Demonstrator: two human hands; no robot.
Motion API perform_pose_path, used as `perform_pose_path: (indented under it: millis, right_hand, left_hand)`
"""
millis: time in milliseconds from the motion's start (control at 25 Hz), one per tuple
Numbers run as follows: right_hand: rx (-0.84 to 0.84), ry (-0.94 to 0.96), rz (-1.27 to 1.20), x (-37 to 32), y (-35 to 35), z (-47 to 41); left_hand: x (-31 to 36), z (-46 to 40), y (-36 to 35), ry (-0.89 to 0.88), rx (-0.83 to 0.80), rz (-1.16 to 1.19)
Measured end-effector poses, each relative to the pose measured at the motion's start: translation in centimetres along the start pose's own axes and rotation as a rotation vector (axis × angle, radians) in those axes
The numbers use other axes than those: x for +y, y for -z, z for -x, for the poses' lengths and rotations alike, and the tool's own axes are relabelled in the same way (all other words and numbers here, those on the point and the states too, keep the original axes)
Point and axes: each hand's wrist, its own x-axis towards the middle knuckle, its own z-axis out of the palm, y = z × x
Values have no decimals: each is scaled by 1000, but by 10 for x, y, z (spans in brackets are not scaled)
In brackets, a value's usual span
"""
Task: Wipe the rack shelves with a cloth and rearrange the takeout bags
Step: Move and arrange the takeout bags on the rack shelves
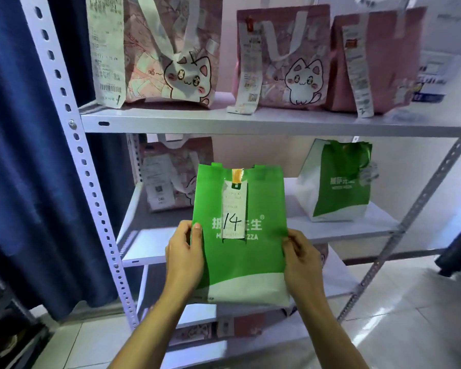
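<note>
A green and white takeout bag (244, 259) with a receipt marked 14 hangs upright in front of the middle shelf (155, 246). My left hand (184, 254) grips its left edge and my right hand (302, 258) grips its right edge. Behind it on the middle shelf stand a pink cat bag (171, 177) at the left and a second green and white bag (341, 182) at the right. Three pink bags (171, 51) with long receipts stand on the upper shelf (250, 121). No cloth is in view.
The white metal rack has perforated posts (72, 123) at the left and a diagonal brace (410, 222) at the right. A dark blue curtain (16, 155) hangs left of the rack. More pink bags (224, 326) sit on the lowest shelf. The floor is pale tile.
</note>
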Motion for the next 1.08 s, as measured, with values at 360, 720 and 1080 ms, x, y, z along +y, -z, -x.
perform_pose_path:
  millis: [360,720,1080]
  right_hand:
    - [249,-46,-65,31,34,-85]
    - [165,-19,-156,86,34,-153]
    - [88,-162,-27,150,36,-184]
  left_hand:
    - [25,-34,-80,111,-405,156]
    - [-8,-65,-135,28,-372,-12]
    - [-49,-66,-187,222,29,-85]
